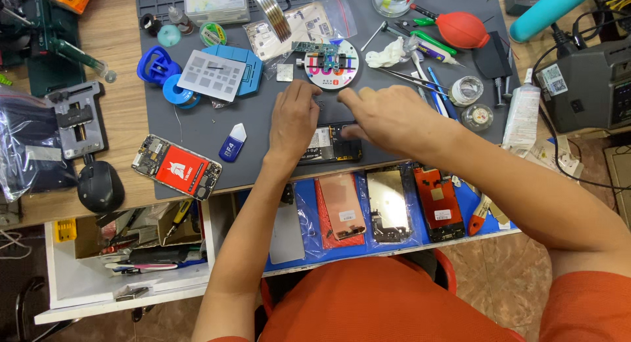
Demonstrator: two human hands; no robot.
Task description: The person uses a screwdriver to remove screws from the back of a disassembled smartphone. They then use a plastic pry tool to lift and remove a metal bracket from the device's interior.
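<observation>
Mid-repair on opened phone [332, 145]: left hand [292, 122] flat, pinning it to grey mat [263, 151]; right hand [388, 115] loosely curled, grip unclear. Next needs fine fingertip work.

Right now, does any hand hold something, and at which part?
Neither hand lifts anything. The left hand presses the opened phone at its left end on the grey mat; the right hand covers its top edge.

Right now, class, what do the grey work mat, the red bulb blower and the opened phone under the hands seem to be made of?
Grey work mat: probably silicone or rubber, matte, with moulded compartments along its far edge.
Red bulb blower: likely soft rubber, smooth with a slight sheen.
Opened phone, under the left hand and right hand: dark frame, probably metal and plastic, too covered to be sure.
</observation>
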